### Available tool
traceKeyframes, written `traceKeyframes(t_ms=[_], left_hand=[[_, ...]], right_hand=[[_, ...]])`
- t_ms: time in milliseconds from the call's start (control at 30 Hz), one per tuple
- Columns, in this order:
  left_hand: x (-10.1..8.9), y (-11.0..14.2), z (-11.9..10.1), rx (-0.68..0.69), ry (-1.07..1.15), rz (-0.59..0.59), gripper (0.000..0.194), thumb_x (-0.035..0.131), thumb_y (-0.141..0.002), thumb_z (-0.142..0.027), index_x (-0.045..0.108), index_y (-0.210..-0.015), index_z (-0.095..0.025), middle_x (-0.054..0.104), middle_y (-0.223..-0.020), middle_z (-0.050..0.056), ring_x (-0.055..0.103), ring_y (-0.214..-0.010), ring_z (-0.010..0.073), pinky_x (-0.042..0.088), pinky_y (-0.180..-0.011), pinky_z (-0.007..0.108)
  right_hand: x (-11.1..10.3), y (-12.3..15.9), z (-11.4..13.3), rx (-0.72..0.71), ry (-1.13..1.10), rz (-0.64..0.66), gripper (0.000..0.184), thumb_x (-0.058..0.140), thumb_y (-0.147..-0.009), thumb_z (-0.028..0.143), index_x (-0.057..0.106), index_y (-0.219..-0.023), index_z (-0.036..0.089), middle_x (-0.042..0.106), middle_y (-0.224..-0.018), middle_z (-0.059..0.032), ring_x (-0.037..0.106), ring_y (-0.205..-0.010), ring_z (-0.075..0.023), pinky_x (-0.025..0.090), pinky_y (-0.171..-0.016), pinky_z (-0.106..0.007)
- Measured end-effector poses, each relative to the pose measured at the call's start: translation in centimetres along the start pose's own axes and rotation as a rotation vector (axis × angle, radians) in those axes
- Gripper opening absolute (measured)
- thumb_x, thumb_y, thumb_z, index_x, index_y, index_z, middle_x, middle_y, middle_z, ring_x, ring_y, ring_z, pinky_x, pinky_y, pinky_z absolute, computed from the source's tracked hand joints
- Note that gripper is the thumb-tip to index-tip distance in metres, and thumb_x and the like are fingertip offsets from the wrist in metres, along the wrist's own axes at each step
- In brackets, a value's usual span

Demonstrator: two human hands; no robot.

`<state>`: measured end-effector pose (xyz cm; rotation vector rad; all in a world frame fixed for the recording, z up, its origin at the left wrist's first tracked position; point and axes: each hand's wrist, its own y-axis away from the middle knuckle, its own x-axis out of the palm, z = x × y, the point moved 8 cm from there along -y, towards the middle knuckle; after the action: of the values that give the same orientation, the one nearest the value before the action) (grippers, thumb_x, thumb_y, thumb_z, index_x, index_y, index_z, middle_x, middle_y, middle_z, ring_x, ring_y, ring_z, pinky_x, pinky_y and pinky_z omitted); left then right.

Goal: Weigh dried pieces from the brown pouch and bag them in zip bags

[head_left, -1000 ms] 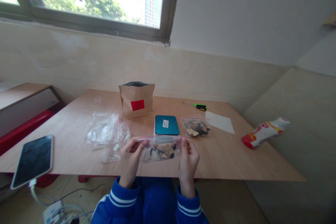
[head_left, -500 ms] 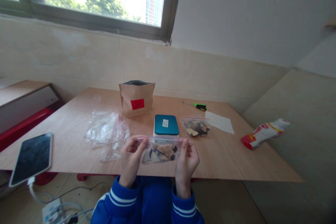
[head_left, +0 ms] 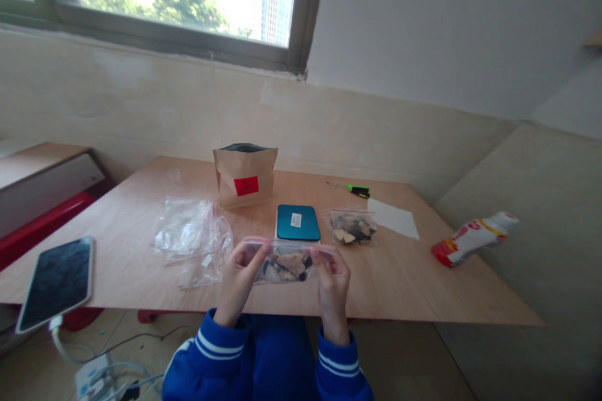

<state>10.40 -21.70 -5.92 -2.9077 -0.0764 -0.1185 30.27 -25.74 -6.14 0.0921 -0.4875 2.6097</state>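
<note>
A clear zip bag (head_left: 286,265) with brown, pale and dark pieces in it is held up between my two hands over the front of the table. My left hand (head_left: 241,274) pinches its upper left part, and my right hand (head_left: 331,277) pinches the top edge toward the right. Just behind the bag sits a small scale with a blue-green top (head_left: 298,223), its front partly hidden. To the right of the scale lies another filled zip bag (head_left: 352,228). Empty clear bags (head_left: 188,230) are piled to the left of my left hand.
Behind the scale stands an open brown paper pouch (head_left: 247,178) with a red label. A screwdriver (head_left: 350,188), a white paper sheet (head_left: 394,218) and a tilted bottle (head_left: 475,239) are on the right. A tablet (head_left: 57,282) with a cable overhangs the left front edge.
The held zip bag has risen slightly. My right hand has shifted its pinch leftward along the top edge, nearer my left hand, whose thumb has also moved a little inward.
</note>
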Motion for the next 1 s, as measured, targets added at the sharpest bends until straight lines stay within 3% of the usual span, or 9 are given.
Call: traceKeyframes(t_ms=[167, 267, 333, 500, 733, 900, 1000], left_hand=[[0.5, -0.8, 0.1, 0.005, -0.023, 0.044, 0.021, 0.069, -0.074, -0.038, 0.069, -0.078, -0.017, 0.069, -0.074, 0.003, 0.064, -0.072, 0.0165, 0.050, -0.066, 0.025], [0.4, -1.5, 0.0, 0.021, -0.033, 0.059, 0.021, 0.068, -0.074, -0.038, 0.069, -0.079, -0.018, 0.070, -0.075, 0.003, 0.065, -0.072, 0.0165, 0.050, -0.067, 0.025], [0.5, -2.0, -0.1, 0.029, -0.052, 0.089, 0.021, 0.068, -0.075, -0.038, 0.069, -0.080, -0.018, 0.070, -0.075, 0.003, 0.065, -0.073, 0.0166, 0.050, -0.067, 0.025], [1.3, -2.5, -0.5, 0.073, -0.126, 0.175, 0.021, 0.067, -0.076, -0.039, 0.068, -0.082, -0.019, 0.070, -0.078, 0.003, 0.065, -0.073, 0.0162, 0.050, -0.067, 0.024], [1.5, -2.4, -1.3, 0.119, -0.192, 0.169, 0.020, 0.065, -0.078, -0.038, 0.067, -0.081, -0.019, 0.070, -0.078, 0.002, 0.065, -0.073, 0.0152, 0.051, -0.070, 0.025], [1.5, -2.1, -1.4, 0.101, -0.147, 0.159, 0.020, 0.065, -0.078, -0.038, 0.067, -0.082, -0.018, 0.070, -0.079, 0.002, 0.065, -0.073, 0.0147, 0.051, -0.066, 0.023], [1.8, -1.9, -1.2, 0.084, -0.159, 0.180, 0.020, 0.065, -0.078, -0.037, 0.068, -0.083, -0.018, 0.071, -0.081, 0.003, 0.065, -0.073, 0.0150, 0.051, -0.065, 0.023]], right_hand=[[-0.7, -0.8, -1.0, 0.028, -0.042, -0.037, 0.015, 0.068, -0.077, 0.031, 0.064, -0.073, 0.017, 0.069, -0.072, -0.0013, 0.064, -0.071, -0.0171, 0.048, -0.069, -0.029], [0.2, -2.1, -0.4, 0.019, 0.079, 0.160, 0.014, 0.065, -0.079, 0.032, 0.066, -0.076, 0.018, 0.071, -0.078, -0.0025, 0.065, -0.078, -0.0193, 0.048, -0.074, -0.032], [1.1, -2.8, 0.9, -0.067, 0.252, 0.306, 0.014, 0.063, -0.081, 0.033, 0.069, -0.079, 0.020, 0.071, -0.083, -0.0033, 0.064, -0.084, -0.0208, 0.047, -0.079, -0.034], [3.1, -3.5, 3.8, -0.340, 0.570, 0.457, 0.010, 0.062, -0.083, 0.027, 0.071, -0.078, 0.025, 0.070, -0.079, -0.0018, 0.061, -0.082, -0.0212, 0.043, -0.080, -0.036], [3.8, -2.9, 5.4, -0.532, 0.779, 0.344, 0.022, 0.056, -0.081, 0.005, 0.066, -0.069, 0.021, 0.069, -0.072, -0.0007, 0.060, -0.076, -0.0186, 0.038, -0.079, -0.034], [5.1, -2.2, 5.7, -0.513, 0.755, 0.439, 0.007, 0.061, -0.084, 0.016, 0.065, -0.085, 0.021, 0.070, -0.085, -0.0013, 0.059, -0.085, -0.0199, 0.037, -0.083, -0.034], [5.6, -2.3, 5.7, -0.491, 0.699, 0.456, 0.002, 0.063, -0.084, 0.021, 0.065, -0.083, 0.022, 0.070, -0.083, 0.0001, 0.059, -0.085, -0.0193, 0.038, -0.083, -0.033]])
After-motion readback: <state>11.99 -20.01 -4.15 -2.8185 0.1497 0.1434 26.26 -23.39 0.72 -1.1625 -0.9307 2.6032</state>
